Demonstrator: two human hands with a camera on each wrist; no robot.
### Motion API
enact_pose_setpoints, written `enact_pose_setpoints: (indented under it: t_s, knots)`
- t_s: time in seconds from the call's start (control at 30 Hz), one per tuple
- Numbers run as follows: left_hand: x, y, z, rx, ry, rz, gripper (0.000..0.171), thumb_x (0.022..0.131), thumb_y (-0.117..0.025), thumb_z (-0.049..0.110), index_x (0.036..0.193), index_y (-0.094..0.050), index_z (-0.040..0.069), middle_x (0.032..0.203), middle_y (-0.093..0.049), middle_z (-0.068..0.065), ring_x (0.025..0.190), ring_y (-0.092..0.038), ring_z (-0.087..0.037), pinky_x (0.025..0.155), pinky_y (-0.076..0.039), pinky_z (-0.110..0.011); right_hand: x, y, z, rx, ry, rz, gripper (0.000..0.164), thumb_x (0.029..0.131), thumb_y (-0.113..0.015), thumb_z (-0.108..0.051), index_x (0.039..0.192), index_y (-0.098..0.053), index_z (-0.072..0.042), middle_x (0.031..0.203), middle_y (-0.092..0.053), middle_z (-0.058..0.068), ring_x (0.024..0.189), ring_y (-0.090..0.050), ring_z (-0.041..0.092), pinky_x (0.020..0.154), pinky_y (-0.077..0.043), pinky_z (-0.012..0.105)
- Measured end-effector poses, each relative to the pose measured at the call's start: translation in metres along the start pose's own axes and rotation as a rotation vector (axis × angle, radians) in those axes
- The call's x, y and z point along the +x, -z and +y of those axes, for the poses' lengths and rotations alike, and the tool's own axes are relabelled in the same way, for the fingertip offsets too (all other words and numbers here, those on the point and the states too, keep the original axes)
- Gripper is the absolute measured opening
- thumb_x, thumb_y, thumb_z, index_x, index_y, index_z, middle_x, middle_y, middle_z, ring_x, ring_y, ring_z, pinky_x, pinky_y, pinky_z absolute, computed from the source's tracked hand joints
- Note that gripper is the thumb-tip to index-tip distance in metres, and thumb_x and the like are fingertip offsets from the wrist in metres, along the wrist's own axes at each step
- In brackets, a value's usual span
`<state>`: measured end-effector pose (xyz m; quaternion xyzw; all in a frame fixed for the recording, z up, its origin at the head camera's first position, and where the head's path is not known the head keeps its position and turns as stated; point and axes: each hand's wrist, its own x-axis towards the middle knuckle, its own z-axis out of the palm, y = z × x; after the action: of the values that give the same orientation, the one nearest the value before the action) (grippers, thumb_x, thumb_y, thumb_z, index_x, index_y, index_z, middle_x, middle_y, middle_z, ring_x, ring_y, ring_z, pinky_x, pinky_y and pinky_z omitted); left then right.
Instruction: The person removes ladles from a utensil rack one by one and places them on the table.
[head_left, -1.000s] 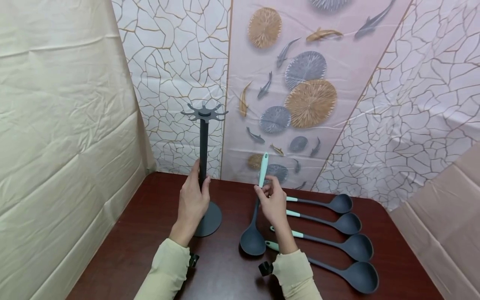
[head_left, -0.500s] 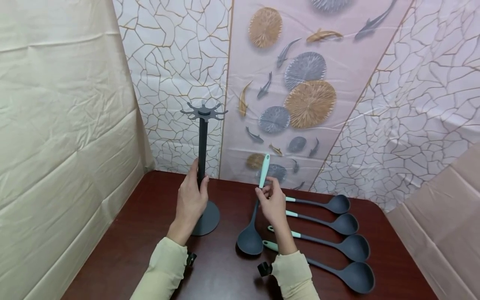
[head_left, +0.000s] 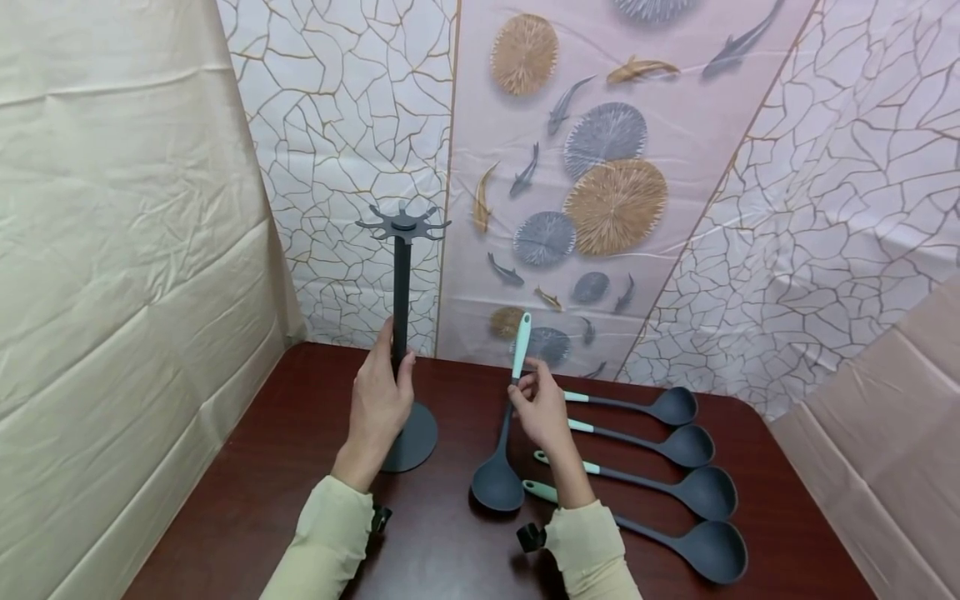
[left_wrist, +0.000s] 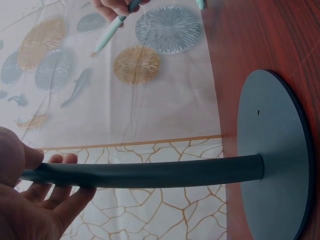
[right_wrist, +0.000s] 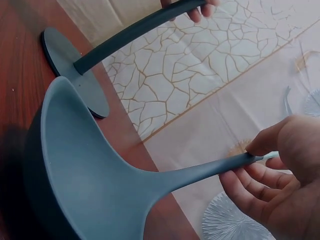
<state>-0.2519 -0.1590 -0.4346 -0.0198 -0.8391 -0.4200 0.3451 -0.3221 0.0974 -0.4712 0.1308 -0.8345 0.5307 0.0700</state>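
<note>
My left hand (head_left: 378,404) grips the black pole of an upright utensil stand (head_left: 402,283), fingers and thumb around it in the left wrist view. The stand has a round flat base (left_wrist: 272,125) on the table and a hooked ring on top. To its right, my right hand (head_left: 542,408) pinches a ladle (head_left: 498,483) by its dark shaft, just below the mint-green handle. The ladle stands nearly upright, bowl down, close over the tabletop; whether it touches I cannot tell. In the right wrist view its large bowl (right_wrist: 100,175) partly hides the stand's base.
Several more dark ladles with mint handles lie in a row on the right of the table, among them a front one (head_left: 712,552) and a back one (head_left: 673,406). My right forearm covers part of their handles. Patterned cloth (head_left: 345,150) hangs behind the dark red table (head_left: 247,500).
My right hand and the ladle's handle have dropped slightly. The view has shifted a little; my left hand keeps its hold on the stand.
</note>
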Motion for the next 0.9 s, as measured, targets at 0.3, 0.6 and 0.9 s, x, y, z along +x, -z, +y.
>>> enact_pose_setpoints:
  t_s: [0.3,0.6,0.9]
  knots:
    - [-0.0039,0.0006,-0.0027,0.002,0.006,0.014,0.061,0.109,-0.061,0.017,0.164,-0.035,0.01,0.121,-0.067,-0.02,0.107,-0.067,-0.04,0.09,-0.056,-0.057,-0.002,-0.0042,0.0063,-0.013,-0.012,-0.04,0.052,0.103,-0.068,-0.004,0.15,-0.049,-0.003,0.101,-0.064,0.013,0.074,-0.067,0.025,0.061,-0.06,0.035]
    - [-0.0008,0.0003,-0.002,-0.002,-0.011,0.009,0.06,0.11,-0.06,0.019,0.165,-0.035,0.012,0.119,-0.066,-0.02,0.103,-0.068,-0.039,0.087,-0.057,-0.056,0.0,-0.0042,0.0089,-0.009,-0.045,-0.066,0.052,0.103,-0.067,-0.004,0.152,-0.048,-0.004,0.102,-0.063,0.012,0.077,-0.067,0.023,0.062,-0.061,0.037]
    - [0.0004,0.0,-0.0008,-0.01,-0.008,0.005,0.06,0.11,-0.061,0.018,0.164,-0.036,0.011,0.117,-0.066,-0.019,0.1,-0.068,-0.038,0.085,-0.057,-0.056,0.0005,-0.006,0.0104,-0.044,-0.127,-0.091,0.053,0.103,-0.067,-0.005,0.153,-0.049,-0.002,0.102,-0.064,0.013,0.075,-0.066,0.02,0.063,-0.063,0.044]
